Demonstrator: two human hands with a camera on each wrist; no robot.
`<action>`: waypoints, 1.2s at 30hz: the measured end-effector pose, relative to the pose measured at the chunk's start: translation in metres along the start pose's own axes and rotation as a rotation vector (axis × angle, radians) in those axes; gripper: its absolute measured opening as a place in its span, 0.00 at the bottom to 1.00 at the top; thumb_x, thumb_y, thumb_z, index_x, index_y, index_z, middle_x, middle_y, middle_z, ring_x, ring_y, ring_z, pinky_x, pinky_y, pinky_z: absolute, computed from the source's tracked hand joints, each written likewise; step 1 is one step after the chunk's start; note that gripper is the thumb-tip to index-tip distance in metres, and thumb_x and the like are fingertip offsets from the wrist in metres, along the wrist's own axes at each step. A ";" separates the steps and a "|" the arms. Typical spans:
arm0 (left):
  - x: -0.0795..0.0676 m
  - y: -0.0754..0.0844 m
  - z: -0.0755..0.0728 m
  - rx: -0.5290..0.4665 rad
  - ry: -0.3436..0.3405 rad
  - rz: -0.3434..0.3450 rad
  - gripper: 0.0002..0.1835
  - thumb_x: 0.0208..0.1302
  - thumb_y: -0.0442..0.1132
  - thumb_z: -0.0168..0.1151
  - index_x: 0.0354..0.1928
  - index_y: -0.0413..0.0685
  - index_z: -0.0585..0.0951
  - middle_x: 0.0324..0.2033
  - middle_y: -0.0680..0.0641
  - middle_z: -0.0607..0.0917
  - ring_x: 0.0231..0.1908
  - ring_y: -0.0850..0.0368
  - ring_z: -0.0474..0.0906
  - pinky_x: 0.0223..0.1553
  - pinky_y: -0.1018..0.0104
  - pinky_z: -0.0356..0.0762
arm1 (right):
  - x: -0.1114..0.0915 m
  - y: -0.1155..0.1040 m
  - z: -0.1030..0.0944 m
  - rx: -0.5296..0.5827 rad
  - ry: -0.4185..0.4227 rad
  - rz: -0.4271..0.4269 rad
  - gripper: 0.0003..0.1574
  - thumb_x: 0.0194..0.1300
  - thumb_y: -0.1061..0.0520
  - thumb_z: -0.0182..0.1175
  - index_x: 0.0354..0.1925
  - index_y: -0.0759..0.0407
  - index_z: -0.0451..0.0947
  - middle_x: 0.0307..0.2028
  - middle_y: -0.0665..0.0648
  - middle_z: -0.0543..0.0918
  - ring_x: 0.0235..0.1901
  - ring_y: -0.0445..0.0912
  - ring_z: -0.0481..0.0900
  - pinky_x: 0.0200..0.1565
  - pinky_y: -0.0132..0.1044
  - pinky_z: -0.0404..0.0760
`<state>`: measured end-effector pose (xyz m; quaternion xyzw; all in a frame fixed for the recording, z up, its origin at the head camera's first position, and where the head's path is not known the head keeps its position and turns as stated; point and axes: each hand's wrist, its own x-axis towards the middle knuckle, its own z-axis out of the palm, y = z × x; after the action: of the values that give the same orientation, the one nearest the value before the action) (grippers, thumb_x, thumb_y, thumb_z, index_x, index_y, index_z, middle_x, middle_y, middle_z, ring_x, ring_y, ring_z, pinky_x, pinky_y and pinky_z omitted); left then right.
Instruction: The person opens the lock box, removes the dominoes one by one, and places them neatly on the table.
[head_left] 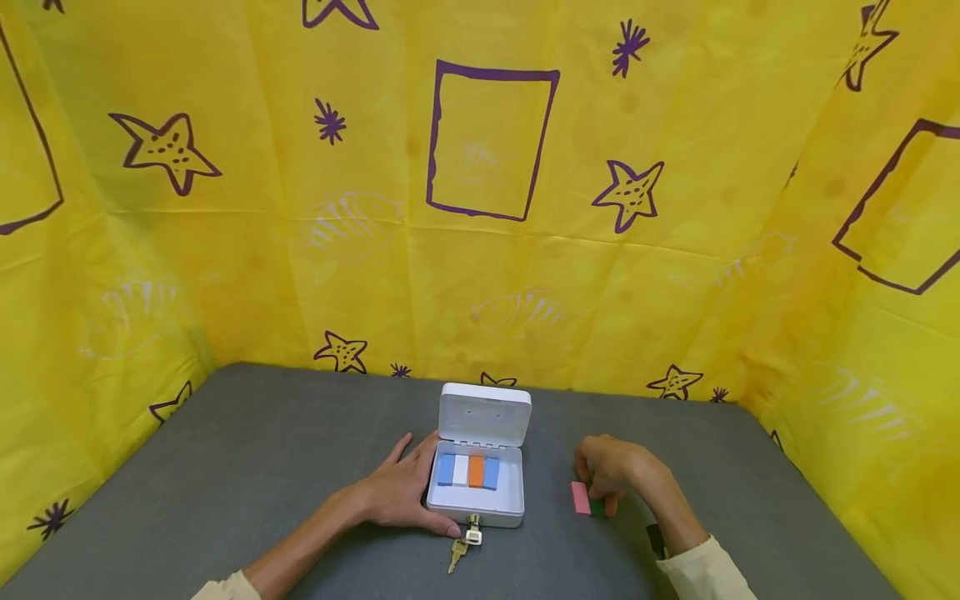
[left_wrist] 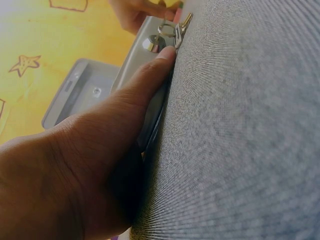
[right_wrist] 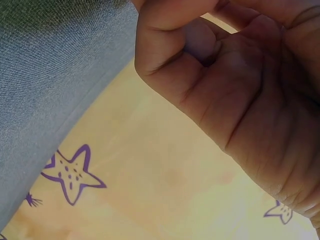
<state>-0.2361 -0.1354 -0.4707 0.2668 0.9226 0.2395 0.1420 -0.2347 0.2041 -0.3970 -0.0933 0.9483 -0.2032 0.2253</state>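
My left hand [head_left: 401, 492] holds the left side of a small white cash box [head_left: 483, 518], thumb along its front near the lock and fingers toward the back. The lid [head_left: 484, 417] stands raised. Inside lie blue, white and orange blocks [head_left: 476, 472] in a row. Two keys on a ring [head_left: 459, 552] hang from the front lock [left_wrist: 154, 43]. To the right of the box, my right hand [head_left: 618, 467] pinches a dark green block [head_left: 597, 507], partly hidden by the fingers. A pink block [head_left: 581, 497] lies right beside it on the table.
The dark grey table [head_left: 300, 433] extends around the box on all sides. A yellow cloth [head_left: 360, 275] with purple starfish and fish drawings hangs behind the table and along both sides. The right wrist view shows mostly palm, with the blocks out of sight.
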 end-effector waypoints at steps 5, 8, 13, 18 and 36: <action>0.001 -0.003 0.002 -0.016 0.014 0.014 0.73 0.50 0.75 0.72 0.82 0.39 0.44 0.82 0.31 0.52 0.82 0.35 0.53 0.81 0.30 0.31 | -0.002 -0.001 0.000 -0.005 0.011 -0.004 0.14 0.57 0.77 0.69 0.31 0.64 0.75 0.32 0.62 0.79 0.22 0.57 0.90 0.30 0.43 0.89; 0.003 -0.008 0.005 -0.021 0.023 0.020 0.74 0.49 0.78 0.71 0.82 0.40 0.44 0.82 0.32 0.51 0.82 0.36 0.52 0.81 0.31 0.29 | -0.002 -0.002 -0.001 -0.017 0.016 -0.002 0.13 0.57 0.75 0.70 0.31 0.63 0.76 0.32 0.61 0.79 0.22 0.57 0.90 0.30 0.44 0.88; 0.005 -0.011 0.008 -0.030 0.037 0.029 0.75 0.48 0.80 0.69 0.82 0.40 0.44 0.82 0.32 0.51 0.82 0.36 0.51 0.81 0.32 0.28 | -0.001 -0.006 -0.004 -0.106 0.120 -0.118 0.09 0.59 0.72 0.68 0.30 0.61 0.79 0.27 0.56 0.82 0.23 0.50 0.84 0.30 0.39 0.82; 0.001 -0.006 0.005 -0.025 0.042 0.050 0.75 0.48 0.80 0.70 0.81 0.39 0.45 0.81 0.29 0.53 0.81 0.32 0.54 0.80 0.29 0.32 | -0.002 -0.016 -0.006 -0.135 0.248 -0.353 0.06 0.61 0.69 0.65 0.31 0.61 0.82 0.27 0.51 0.82 0.26 0.40 0.75 0.29 0.33 0.77; 0.000 -0.006 0.004 0.003 0.066 0.063 0.71 0.51 0.75 0.72 0.80 0.37 0.47 0.81 0.30 0.54 0.81 0.36 0.56 0.80 0.30 0.34 | 0.021 -0.071 0.057 -0.009 0.455 -0.472 0.02 0.67 0.65 0.68 0.35 0.62 0.84 0.27 0.51 0.81 0.26 0.39 0.71 0.28 0.28 0.73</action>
<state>-0.2370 -0.1385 -0.4773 0.2878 0.9183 0.2515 0.1034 -0.2203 0.1147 -0.4213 -0.2637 0.9273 -0.2615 -0.0462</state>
